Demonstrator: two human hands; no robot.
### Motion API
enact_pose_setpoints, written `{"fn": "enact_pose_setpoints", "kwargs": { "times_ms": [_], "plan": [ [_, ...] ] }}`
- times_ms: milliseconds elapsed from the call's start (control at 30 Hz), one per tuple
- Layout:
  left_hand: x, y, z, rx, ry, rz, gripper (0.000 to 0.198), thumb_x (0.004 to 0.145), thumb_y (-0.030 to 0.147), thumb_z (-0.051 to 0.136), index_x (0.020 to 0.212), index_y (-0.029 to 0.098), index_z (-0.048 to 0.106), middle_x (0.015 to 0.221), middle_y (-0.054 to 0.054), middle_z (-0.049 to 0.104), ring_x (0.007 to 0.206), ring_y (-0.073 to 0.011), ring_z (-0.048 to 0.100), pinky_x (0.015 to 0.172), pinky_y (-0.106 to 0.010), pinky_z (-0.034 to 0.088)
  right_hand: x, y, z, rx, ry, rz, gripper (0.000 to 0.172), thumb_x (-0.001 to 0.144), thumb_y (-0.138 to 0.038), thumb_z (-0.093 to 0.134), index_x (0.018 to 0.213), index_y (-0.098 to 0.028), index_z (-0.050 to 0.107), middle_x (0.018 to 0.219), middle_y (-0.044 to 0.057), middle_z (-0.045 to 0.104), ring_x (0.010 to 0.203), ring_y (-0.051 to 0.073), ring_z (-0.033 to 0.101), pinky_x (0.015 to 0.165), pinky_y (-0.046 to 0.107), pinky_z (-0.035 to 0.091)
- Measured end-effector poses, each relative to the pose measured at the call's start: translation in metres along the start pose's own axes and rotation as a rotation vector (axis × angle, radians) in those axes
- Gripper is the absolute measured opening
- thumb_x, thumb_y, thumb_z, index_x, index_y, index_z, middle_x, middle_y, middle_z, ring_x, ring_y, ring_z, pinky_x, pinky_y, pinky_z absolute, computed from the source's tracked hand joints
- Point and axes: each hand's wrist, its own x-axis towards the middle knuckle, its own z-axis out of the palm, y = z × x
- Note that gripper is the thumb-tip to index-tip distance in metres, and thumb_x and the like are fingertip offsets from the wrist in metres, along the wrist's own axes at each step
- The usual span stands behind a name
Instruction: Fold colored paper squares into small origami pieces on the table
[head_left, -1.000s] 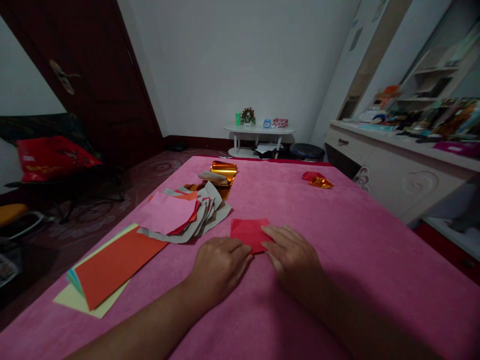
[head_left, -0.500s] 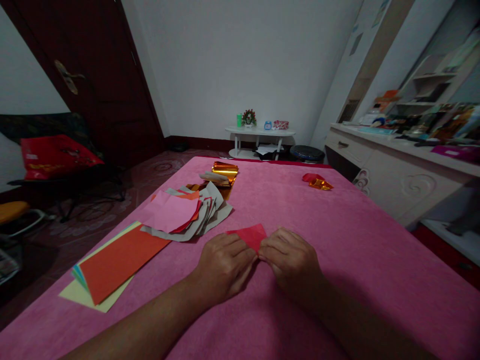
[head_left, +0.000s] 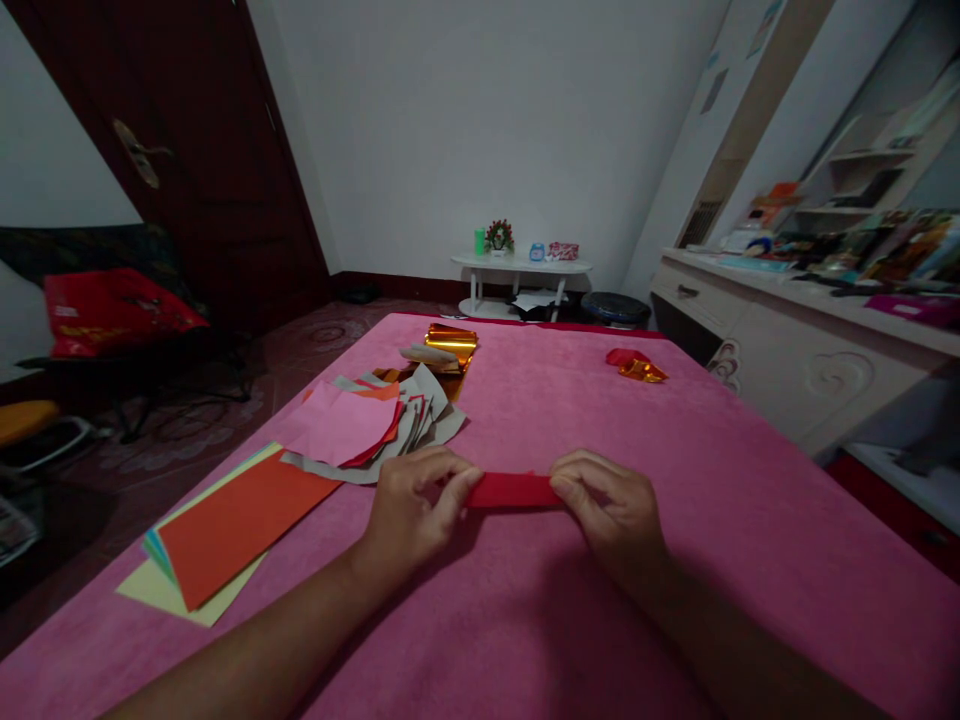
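Note:
A folded strip of red paper (head_left: 516, 490) stretches between my two hands, just above the pink-covered table (head_left: 480, 620). My left hand (head_left: 420, 500) pinches its left end between thumb and fingers. At the right end, my right hand (head_left: 611, 505) pinches it the same way. Both thumbs lie on the side facing me, and the fingertips behind the strip are hidden. To the left of my left hand rests a loose pile of pink, red, orange and grey paper sheets (head_left: 349, 425).
Orange rectangular paper (head_left: 244, 525) lies over yellow, blue and green sheets at the left. Behind the pile is shiny gold foil (head_left: 454, 340). Crumpled red and gold pieces (head_left: 641, 370) lie far right. A white cabinet (head_left: 795, 340) stands beyond the right edge.
My hands have moved apart and turned so the thumbs show. The red paper, a pointed flap before, now appears as a narrow straight strip held between them.

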Motion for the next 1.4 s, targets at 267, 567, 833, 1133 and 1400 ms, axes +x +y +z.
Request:
{"fn": "enact_pose_setpoints", "kwargs": {
  "times_ms": [267,567,833,1133,1400],
  "plan": [
    [0.010,-0.007,-0.010,-0.269,0.212,-0.403,0.030,0.083,0.031,0.057,0.057,0.015,0.055,0.049,0.003,0.053,0.048,-0.0093,0.050,0.050,-0.020,0.037,-0.001,0.019,-0.010,0.298,0.250,0.382,0.035,0.084,-0.039,0.057,0.058,-0.018,0.046,0.054,-0.005,0.036,0.050,0.009,0.033,0.046,0.023,0.026],
    [0.004,-0.002,0.014,-0.686,0.043,-0.476,0.023,0.084,0.037,0.057,0.095,0.017,0.056,0.082,-0.001,0.060,0.062,-0.0091,0.054,0.055,-0.021,0.042,-0.002,0.024,0.006,0.704,0.157,0.676,0.034,0.075,-0.044,0.066,0.061,-0.021,0.046,0.050,-0.006,0.041,0.041,0.008,0.030,0.041,0.022,0.024],
    [-0.001,-0.011,0.020,-0.746,-0.053,-0.471,0.031,0.070,0.026,0.073,0.093,0.014,0.055,0.067,0.004,0.052,0.058,-0.0061,0.049,0.057,-0.019,0.040,-0.004,0.025,0.006,0.623,0.160,0.598,0.033,0.081,-0.044,0.061,0.063,-0.019,0.049,0.050,-0.006,0.040,0.042,0.007,0.033,0.040,0.020,0.025],
    [-0.001,-0.017,0.022,-0.722,0.125,-0.484,0.030,0.071,0.022,0.071,0.096,0.016,0.056,0.070,0.004,0.052,0.058,-0.0057,0.048,0.053,-0.017,0.038,0.000,0.024,0.008,0.572,0.122,0.676,0.038,0.078,-0.056,0.057,0.085,-0.019,0.053,0.062,-0.002,0.056,0.042,0.009,0.050,0.039,0.020,0.038],
    [-0.002,-0.012,0.017,-0.513,0.015,-0.439,0.035,0.074,0.024,0.067,0.108,0.015,0.066,0.086,-0.007,0.065,0.058,-0.0086,0.048,0.051,-0.020,0.037,0.000,0.021,0.009,0.605,0.087,0.614,0.039,0.074,-0.048,0.066,0.097,-0.019,0.052,0.068,-0.001,0.061,0.053,0.013,0.057,0.049,0.024,0.045]
  ]
}}
